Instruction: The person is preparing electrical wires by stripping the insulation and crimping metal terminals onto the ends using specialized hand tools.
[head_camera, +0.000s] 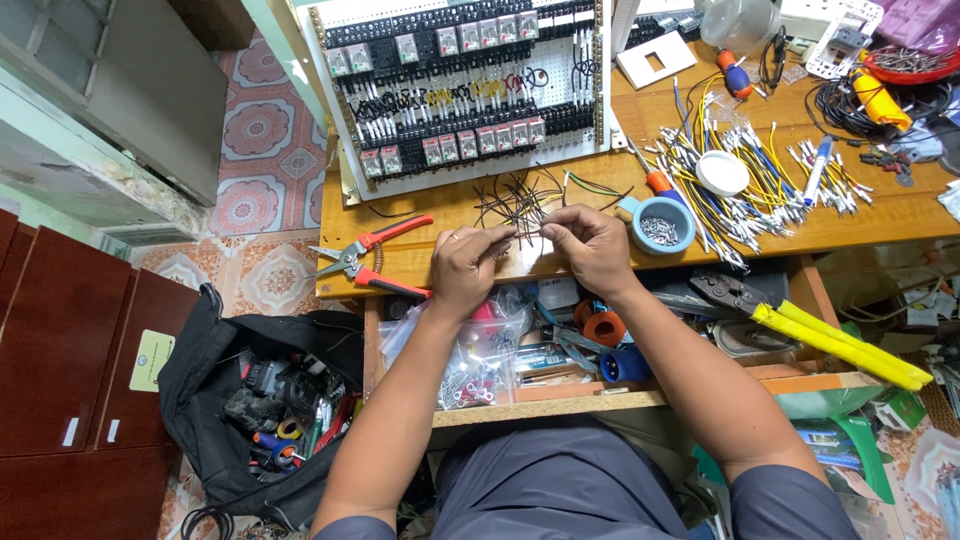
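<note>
My left hand (466, 268) and my right hand (588, 246) meet over the front of a wooden workbench (900, 215). Both pinch the ends of a thin black wire (522, 234) stretched between their fingertips. A loose pile of short black wires (515, 198) lies just beyond the hands. Behind it stands a white control panel (460, 85) with rows of relays and terminal blocks.
Red-handled snips (368, 258) lie left of my left hand. A blue cup of small metal ferrules (660, 225) sits right of my right hand, beside a heap of yellow and white wires (740, 175). A yellow-handled crimper (800, 325) rests lower right. An open black tool bag (260, 400) is on the floor.
</note>
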